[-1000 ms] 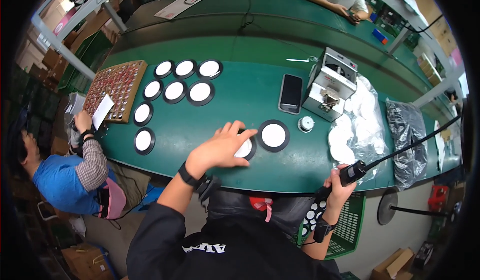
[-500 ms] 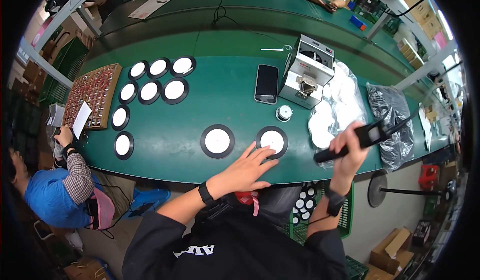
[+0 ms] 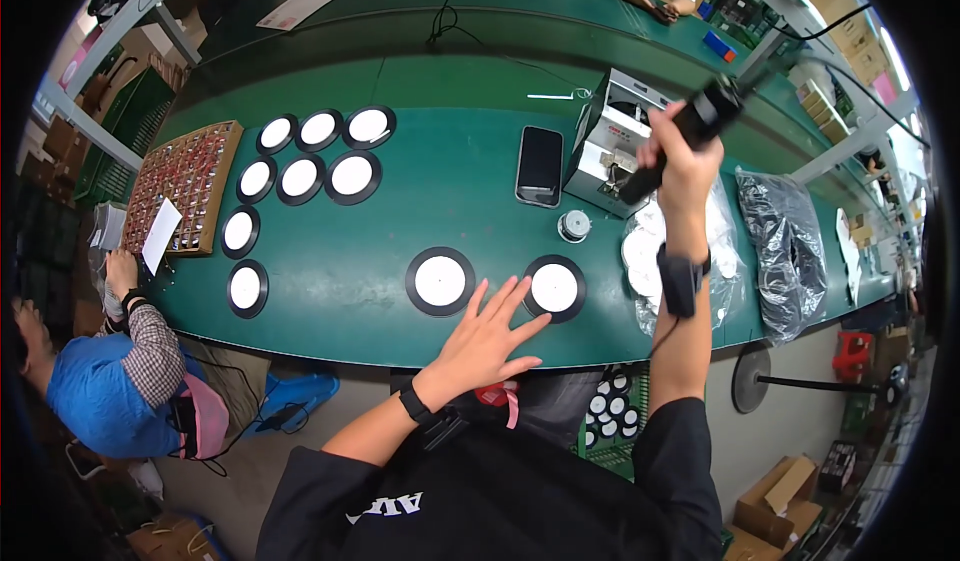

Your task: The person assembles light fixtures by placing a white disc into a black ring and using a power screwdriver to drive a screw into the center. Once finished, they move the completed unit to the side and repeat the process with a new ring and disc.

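Fingers (image 3: 511, 302) of left hand (image 3: 478, 351) spread wide near black-rimmed white disc (image 3: 557, 287), right hand (image 3: 688, 166) gripping black device (image 3: 708, 111)

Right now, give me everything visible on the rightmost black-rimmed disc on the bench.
The rightmost black-rimmed disc is round, with a plain white face inside a broad black ring that looks like plastic or rubber. It lies flat, white side up, on the green bench near the front edge, apart from the similar disc to its left. The spread left hand overlaps its left and lower-left rim with its fingertips; whether they press or hover is unclear. Its underside is hidden.
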A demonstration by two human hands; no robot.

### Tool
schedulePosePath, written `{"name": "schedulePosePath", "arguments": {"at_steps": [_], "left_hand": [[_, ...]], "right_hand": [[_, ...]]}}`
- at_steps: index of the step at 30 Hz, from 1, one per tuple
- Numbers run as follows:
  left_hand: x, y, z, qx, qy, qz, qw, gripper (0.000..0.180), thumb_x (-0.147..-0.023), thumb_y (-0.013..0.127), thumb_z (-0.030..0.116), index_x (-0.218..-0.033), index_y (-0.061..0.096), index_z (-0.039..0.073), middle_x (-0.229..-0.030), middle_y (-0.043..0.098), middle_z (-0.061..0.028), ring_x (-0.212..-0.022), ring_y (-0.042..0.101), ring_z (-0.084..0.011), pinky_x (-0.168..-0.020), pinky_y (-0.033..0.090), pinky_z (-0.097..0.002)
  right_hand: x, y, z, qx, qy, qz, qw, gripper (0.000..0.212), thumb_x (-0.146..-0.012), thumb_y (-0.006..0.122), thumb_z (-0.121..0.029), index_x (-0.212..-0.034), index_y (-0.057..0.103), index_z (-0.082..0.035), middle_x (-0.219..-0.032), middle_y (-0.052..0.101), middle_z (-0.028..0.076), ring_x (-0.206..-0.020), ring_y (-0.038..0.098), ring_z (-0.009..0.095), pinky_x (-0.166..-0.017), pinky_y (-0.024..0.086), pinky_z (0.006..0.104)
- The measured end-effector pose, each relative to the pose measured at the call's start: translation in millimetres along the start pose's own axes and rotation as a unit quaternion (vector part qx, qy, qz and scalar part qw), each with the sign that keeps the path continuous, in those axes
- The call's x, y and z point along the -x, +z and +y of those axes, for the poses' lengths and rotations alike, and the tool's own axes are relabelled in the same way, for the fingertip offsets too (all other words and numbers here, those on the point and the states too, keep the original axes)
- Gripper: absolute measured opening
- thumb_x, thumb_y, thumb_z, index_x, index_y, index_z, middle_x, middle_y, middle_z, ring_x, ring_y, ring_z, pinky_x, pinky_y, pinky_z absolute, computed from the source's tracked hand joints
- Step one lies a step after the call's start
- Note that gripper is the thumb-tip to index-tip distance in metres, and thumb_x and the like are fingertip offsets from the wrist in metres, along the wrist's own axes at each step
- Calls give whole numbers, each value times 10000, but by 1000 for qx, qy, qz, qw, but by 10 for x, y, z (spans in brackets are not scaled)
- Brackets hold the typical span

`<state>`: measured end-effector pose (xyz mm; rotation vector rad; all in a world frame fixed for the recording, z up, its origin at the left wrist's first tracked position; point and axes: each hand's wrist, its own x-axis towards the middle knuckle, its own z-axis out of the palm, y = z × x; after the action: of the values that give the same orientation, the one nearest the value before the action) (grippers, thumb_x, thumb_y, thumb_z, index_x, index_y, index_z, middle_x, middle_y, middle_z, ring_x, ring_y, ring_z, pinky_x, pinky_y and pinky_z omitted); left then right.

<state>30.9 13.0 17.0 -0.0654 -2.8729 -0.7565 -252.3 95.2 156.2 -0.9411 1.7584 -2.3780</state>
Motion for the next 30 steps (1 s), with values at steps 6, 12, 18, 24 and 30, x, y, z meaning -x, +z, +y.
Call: {"name": "schedulePosePath", "arguments": {"at_steps": [6, 12, 18, 24, 30], "left_hand": [[-30, -3, 16, -7, 29, -19, 999, 630, -858, 680, 515, -1416, 557, 252, -1614, 276, -170, -1486, 277, -358, -1171, 177, -638], [-10, 3, -2, -9, 23, -14, 1000, 616, -859, 677, 507, -1412, 563, 260, -1614, 285, -155, -1488, 275, -351, -1170, 176, -639], [-15, -15, 13, -9, 26, -10, 1000, 574, -879, 651, 505, -1384, 594, 237, -1602, 304, -170, -1491, 270, -338, -1183, 160, -623], [-13, -5, 15, -4, 23, -7, 1000, 576, -872, 663, 496, -1382, 595, 238, -1601, 306, -167, -1493, 267, -336, -1187, 150, -622], [-18, 7, 6, -9, 25, -12, 1000, 583, -863, 680, 484, -1385, 592, 240, -1605, 299, -163, -1499, 256, -332, -1189, 147, -622]], "right_hand": [[1091, 9, -292, -34, -42, -34, 998, 211, -902, 588, 21, -1075, 474, -15, -673, 486, 44, -499, 467, 125, -520, 454, 307], [1394, -28, -94, 44, -22, -36, 998, 227, -894, 584, 46, -1079, 459, 0, -684, 496, 54, -519, 473, 132, -541, 467, 308], [1419, -70, -14, 53, -8, -29, 998, 201, -896, 587, 44, -1042, 459, -10, -700, 506, 63, -521, 471, 130, -549, 467, 308], [1382, -96, 62, 17, 9, -27, 999, 173, -900, 589, 37, -978, 450, -31, -711, 498, 62, -514, 455, 130, -543, 461, 307], [1396, -90, 83, 26, 1, -29, 999, 180, -897, 597, 33, -975, 449, -33, -704, 489, 57, -511, 450, 132, -532, 458, 309]]}}
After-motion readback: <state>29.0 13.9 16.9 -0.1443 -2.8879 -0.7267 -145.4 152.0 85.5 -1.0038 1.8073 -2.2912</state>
